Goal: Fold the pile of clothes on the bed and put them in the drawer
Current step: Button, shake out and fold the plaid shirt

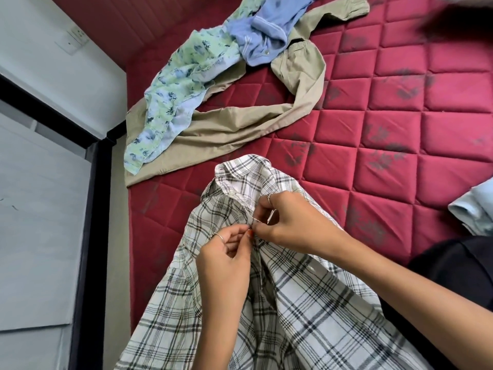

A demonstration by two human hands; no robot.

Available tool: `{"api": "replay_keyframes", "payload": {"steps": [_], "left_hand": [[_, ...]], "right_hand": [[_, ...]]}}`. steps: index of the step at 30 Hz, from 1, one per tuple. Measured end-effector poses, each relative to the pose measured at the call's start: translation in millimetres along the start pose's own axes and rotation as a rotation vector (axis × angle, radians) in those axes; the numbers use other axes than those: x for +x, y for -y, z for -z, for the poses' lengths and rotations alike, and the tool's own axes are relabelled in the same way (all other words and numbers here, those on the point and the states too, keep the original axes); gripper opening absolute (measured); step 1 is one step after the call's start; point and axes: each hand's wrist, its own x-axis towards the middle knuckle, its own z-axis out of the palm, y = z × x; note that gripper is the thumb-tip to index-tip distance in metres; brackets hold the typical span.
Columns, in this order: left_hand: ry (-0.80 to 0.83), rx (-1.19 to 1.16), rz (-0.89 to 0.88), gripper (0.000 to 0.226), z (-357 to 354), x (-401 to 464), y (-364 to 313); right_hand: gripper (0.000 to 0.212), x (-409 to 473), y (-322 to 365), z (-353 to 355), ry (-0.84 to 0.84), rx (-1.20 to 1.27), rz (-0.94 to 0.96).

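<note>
1. Plaid shirt (293,303), a woven white cloth crossed with grey and black checks, lies on the near part of the bed, its long axis running from the bottom edge of the view up and slightly left, collar pointing away from the person.
2. Left hand (226,260) has its fingers (240,235) curled, thumb and forefinger pinching the shirt's front placket just below the collar; a thin ring sits on one finger.
3. Right hand (290,220) meets it from the other side, fingers bent and pinching the same strip of placket, fingertips of the two hands touching or nearly so; it wears rings too.
4. A small pale button (311,268) shows on the placket lower down, near the right wrist.
5. No label or writing can be read on the shirt.
6. Bed (400,129) carries a crimson mattress, quilted in diamonds with faint dark leaf prints.
7. Well beyond the collar lies a loose heap: khaki trousers (240,124) with an elastic waist, a thin green floral garment (173,84) over them, and a blue knit top (264,36) at the far end.
8. A pale blue cloth (474,206) lies at the right edge.
</note>
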Motion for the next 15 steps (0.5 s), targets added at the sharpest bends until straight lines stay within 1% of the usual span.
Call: {"api": "replay_keyframes", "payload": {"steps": [6,11,15], "left_hand": [[-0.01,-0.022,-0.006,0.02,-1.5,-1.4,-2.2],[-0.011,-0.03,0.007,0.019,-2.4,-2.1,-1.7],[-0.019,-0.02,0.006,0.019,-2.2,-1.6,-2.1]], "right_hand": [[0.019,1.1,-0.4,0.8,-0.007,0.038,-0.026],[0.02,0.9,-1.3,0.1,0.008,0.069,-0.026],[0.014,2.6,-2.4,2.2,0.028,0.092,-0.017]]}}
